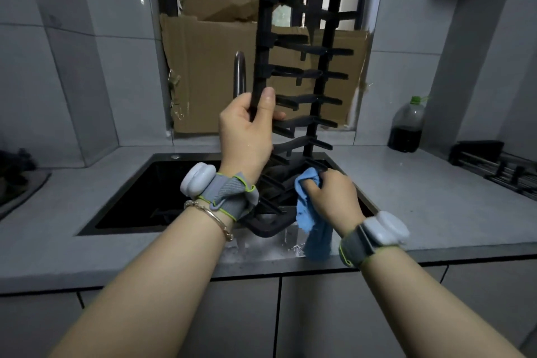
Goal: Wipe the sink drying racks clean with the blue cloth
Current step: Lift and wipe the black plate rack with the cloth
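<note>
Over the sink (122, 212), left hand (247, 136) is gripping the black drying rack (293, 73) upright w/ its rungs exposed while right hand (331, 197), clutching the blue cloth (308, 212), is wiping a lower rung.

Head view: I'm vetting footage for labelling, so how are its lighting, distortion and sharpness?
Head view: dim, cool light; the drying rack is a near-black silhouette against the brown cardboard; the sink interior is almost black; the wide-angle lens bends the counter edge; overall soft, yet the blue cloth stands out clearly.
</note>
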### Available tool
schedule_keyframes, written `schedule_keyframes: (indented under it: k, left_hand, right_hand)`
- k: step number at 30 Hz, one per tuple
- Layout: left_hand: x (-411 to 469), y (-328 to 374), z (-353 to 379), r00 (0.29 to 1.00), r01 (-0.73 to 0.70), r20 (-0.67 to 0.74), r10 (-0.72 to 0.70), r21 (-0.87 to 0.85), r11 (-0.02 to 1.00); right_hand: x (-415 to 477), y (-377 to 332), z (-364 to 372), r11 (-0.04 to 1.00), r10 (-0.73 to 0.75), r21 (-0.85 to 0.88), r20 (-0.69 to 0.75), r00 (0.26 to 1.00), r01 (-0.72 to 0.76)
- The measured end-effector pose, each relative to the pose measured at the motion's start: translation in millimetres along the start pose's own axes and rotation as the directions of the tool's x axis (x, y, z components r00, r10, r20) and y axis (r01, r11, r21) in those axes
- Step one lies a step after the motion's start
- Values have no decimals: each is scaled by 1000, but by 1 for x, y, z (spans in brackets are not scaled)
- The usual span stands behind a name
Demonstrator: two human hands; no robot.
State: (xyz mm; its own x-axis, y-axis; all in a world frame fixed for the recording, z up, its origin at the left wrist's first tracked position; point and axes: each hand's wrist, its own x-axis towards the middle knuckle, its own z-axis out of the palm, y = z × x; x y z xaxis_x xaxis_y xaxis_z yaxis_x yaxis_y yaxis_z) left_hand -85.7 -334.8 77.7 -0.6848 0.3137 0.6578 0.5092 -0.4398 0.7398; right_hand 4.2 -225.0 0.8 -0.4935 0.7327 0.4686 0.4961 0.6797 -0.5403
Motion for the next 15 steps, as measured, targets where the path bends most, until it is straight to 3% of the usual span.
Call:
schedule_keyframes:
  k: [3, 6, 8, 10, 13, 15]
  left_hand:
    - [4, 0, -1, 999, -27, -20, 27, 31, 999]
    - [12, -5, -4, 997, -54, -58, 57, 60, 997]
    - [16, -8, -5, 994, -86, -68, 91, 74, 994]
    - [16, -8, -6, 989, -129, -60, 136, 104, 986]
    - [21, -8, -8, 984, -154, -71, 163, 120, 981]
    - [23, -7, -8, 986, -121, -102, 134, 120, 985]
  right_hand:
    - [1, -1, 2, 999, -39, 37, 2, 999, 39]
    - [-3, 0, 4, 972, -37, 230, -28, 999, 43]
    - [-4, 2, 5, 933, -11, 361, 30, 999, -1]
    - [-7, 4, 3, 828, 47, 550, 129, 990, -111]
    - [-8, 7, -7, 470, 229, 848, 151, 962, -245]
    - [-5, 10, -12, 444, 272, 878, 59, 961, -180]
